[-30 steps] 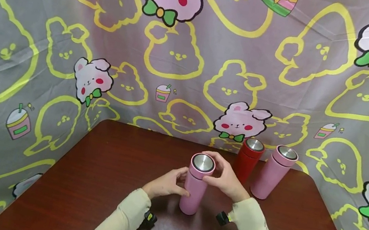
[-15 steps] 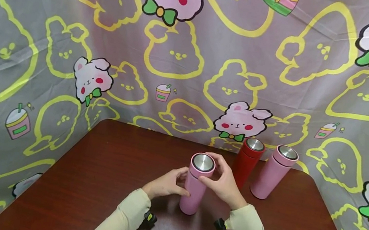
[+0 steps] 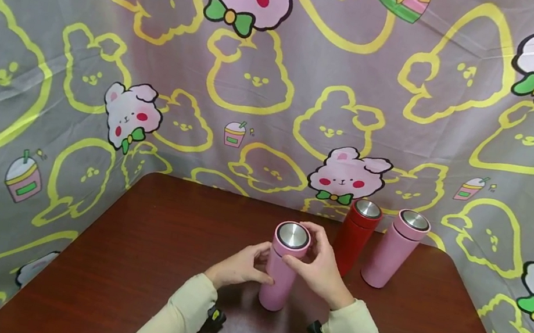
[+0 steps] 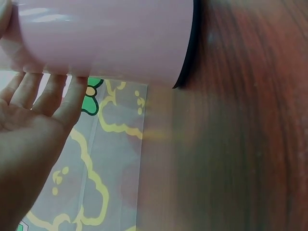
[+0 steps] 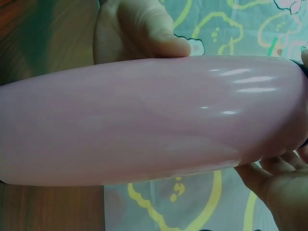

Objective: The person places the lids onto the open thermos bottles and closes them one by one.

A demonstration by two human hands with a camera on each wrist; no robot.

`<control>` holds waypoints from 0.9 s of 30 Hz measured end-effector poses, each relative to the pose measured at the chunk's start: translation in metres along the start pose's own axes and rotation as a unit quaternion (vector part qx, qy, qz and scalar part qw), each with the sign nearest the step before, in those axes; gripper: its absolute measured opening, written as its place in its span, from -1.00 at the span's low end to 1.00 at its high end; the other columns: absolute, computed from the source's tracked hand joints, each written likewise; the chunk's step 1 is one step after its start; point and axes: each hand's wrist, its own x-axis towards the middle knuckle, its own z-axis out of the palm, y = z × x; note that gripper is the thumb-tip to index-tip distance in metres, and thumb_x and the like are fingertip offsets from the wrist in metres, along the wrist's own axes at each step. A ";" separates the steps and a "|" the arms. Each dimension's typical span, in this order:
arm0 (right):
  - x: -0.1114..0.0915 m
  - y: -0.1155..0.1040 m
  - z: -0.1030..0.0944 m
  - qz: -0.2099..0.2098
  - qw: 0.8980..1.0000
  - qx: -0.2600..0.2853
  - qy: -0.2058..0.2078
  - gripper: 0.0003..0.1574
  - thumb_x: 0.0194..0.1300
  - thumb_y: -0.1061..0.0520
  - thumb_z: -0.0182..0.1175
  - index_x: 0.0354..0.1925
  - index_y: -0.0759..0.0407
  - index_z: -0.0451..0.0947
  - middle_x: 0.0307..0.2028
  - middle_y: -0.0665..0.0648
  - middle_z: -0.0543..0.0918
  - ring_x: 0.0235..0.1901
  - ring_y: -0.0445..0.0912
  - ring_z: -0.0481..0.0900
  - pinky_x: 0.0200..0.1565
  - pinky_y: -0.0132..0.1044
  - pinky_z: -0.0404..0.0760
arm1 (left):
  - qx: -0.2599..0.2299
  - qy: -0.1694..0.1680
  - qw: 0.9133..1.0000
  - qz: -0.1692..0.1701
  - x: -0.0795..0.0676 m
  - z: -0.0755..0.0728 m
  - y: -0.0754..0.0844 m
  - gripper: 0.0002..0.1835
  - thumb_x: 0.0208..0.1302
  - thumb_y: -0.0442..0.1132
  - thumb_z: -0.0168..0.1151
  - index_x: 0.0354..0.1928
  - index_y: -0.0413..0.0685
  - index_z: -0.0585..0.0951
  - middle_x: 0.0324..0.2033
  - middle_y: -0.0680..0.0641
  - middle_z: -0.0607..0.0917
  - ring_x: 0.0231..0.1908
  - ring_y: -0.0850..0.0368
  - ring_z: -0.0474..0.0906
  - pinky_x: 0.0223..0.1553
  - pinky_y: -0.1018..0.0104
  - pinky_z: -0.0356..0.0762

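Note:
A pink thermos flask [image 3: 276,293] with a steel-topped lid [image 3: 293,234] stands upright on the table in the head view. My left hand [image 3: 241,266] grips its body from the left, thumb in front. Around the lid, from the right, curl the fingers of my right hand [image 3: 322,270], with the thumb across the front just below the lid's seam. The left wrist view has the flask's lower body [image 4: 110,41] and dark base ring, with my left hand [image 4: 36,130] against it. In the right wrist view the flask [image 5: 144,122] spans the picture, my right hand [image 5: 281,187] at its lid end.
Behind my right hand stands a red thermos flask [image 3: 355,237], partly covered by that hand. A second pink flask [image 3: 392,255] is to its right. Both are upright on the brown wooden table [image 3: 171,233]. A cartoon-print curtain [image 3: 252,128] encloses the table's back and sides.
My right hand has turned around the lid, its thumb sliding left across the flask's front. The wrist has come slightly left and lower. My left hand keeps its hold; the flask stays in place.

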 end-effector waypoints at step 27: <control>0.054 0.033 -0.026 -0.060 0.837 0.387 -0.383 -0.19 0.25 0.20 0.06 0.40 0.32 0.03 0.32 0.31 0.25 0.34 0.13 0.14 0.31 0.02 0.11 | -0.012 -0.002 1.000 -0.026 -0.006 0.002 0.027 -0.20 0.06 -0.47 0.35 0.33 -0.39 0.17 0.11 -0.25 0.52 0.08 0.16 0.47 0.14 0.14 0.39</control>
